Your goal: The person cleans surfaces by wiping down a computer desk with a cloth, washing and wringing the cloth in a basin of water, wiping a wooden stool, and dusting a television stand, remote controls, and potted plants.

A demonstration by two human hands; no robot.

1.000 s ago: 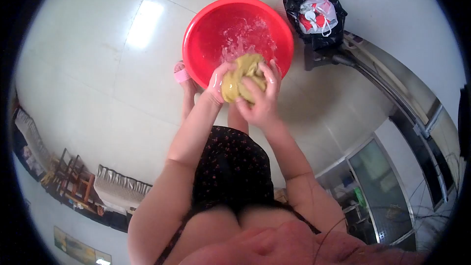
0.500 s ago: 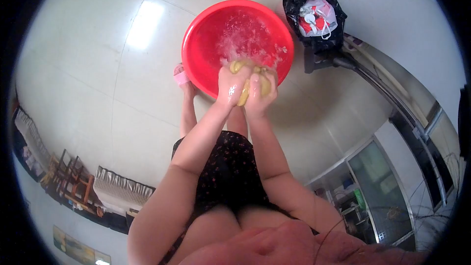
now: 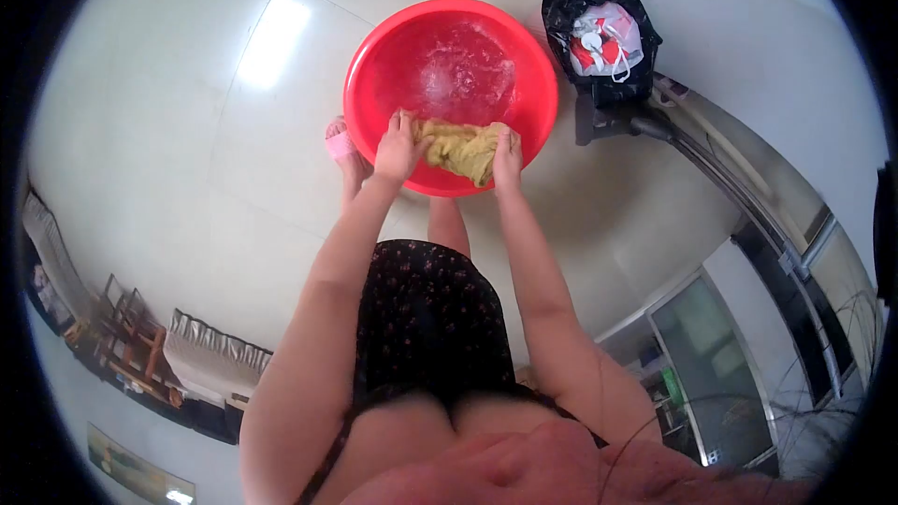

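Observation:
A yellow-green cloth [image 3: 460,147] is stretched loosely between my two hands over the near side of a red basin [image 3: 357,75]. My left hand [image 3: 400,147] grips the cloth's left end, fingers pointing toward the basin. At the other end, my right hand [image 3: 507,157] pinches the cloth's right edge. Wrinkled and wet-looking, the cloth sags a little toward me. Water with bubbles [image 3: 449,79] lies in the basin, which stands on the floor.
Right of the basin stands a bin lined with a black bag [image 3: 613,84], with white and red waste inside. A dark metal frame [image 3: 720,159] runs along the right wall. My foot in a pink slipper [image 3: 339,143] is beside the basin's left side on the tiled floor [image 3: 187,159].
The cloth was bunched and squeezed between both hands held together. Now the hands are apart and the cloth is spread between them. Splashing in the water has calmed somewhat.

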